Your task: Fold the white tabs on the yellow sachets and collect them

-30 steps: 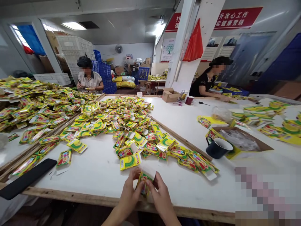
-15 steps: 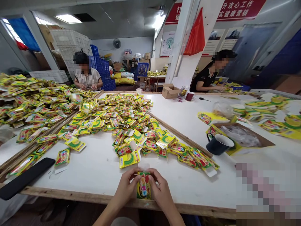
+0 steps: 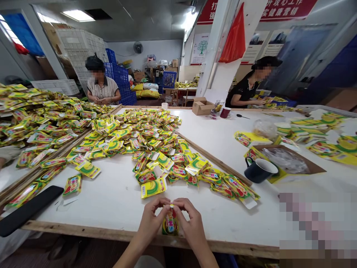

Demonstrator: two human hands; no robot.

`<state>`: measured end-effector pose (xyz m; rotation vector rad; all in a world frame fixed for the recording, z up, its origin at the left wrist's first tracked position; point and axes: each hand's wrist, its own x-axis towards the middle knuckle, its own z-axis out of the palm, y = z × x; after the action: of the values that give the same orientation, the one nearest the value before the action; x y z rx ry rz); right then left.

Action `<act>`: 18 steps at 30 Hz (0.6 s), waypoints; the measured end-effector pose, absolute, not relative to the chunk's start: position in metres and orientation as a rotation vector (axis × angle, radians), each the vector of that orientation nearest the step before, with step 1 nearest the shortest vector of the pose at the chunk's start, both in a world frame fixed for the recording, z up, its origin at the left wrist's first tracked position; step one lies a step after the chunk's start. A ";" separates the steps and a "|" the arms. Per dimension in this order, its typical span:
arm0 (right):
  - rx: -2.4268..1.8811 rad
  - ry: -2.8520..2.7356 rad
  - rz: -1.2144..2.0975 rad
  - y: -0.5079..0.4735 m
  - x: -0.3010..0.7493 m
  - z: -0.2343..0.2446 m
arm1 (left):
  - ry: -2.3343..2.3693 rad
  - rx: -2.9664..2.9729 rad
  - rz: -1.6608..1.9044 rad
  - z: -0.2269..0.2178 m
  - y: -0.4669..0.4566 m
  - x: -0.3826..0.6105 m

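Note:
A small yellow-green printed box point(image 3: 170, 224) stands at the table's front edge, between my two hands. My left hand point(image 3: 155, 216) pinches its upper left side, and my right hand point(image 3: 186, 215) pinches the upper right. Thumbs and fingertips meet around the top end, covering most of it. Just beyond my hands lies a loose yellow box point(image 3: 153, 188) with its white flap showing. Behind it spreads a pile of similar small boxes point(image 3: 150, 137), many with flaps sticking out.
Wooden strips point(image 3: 214, 160) divide the white table point(image 3: 111, 201). A black phone-like slab point(image 3: 30, 208) lies at left. On the right are a dark mug point(image 3: 259, 171) and an open carton point(image 3: 290, 160) with clear plastic. Two co-workers point(image 3: 103, 87) sit across the table.
My fingertips have drawn together over the box's top, and the pale flap that stuck up there no longer shows. The co-worker at left has brought their hands together.

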<state>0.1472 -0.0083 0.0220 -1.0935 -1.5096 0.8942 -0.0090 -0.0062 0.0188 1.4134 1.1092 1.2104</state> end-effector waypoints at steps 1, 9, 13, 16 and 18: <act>-1.107 -1.499 0.885 -0.009 0.147 0.023 | 1.124 1.404 1.218 0.019 -0.006 -0.008; -1.244 -1.419 0.906 -0.001 0.143 0.026 | 1.249 1.316 1.294 0.024 0.000 0.001; -1.237 -1.408 0.947 -0.003 0.146 0.027 | 1.233 1.306 1.273 0.019 -0.002 -0.002; -1.185 -1.383 1.035 -0.008 0.147 0.021 | 1.212 1.316 1.248 0.013 -0.005 -0.006; -1.157 -1.376 1.083 -0.010 0.146 0.017 | 1.207 1.361 1.247 0.012 -0.008 -0.007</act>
<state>0.1459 -0.0101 0.0166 -1.1567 -1.3756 1.0835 -0.0066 -0.0077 0.0124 1.3610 1.2066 1.2475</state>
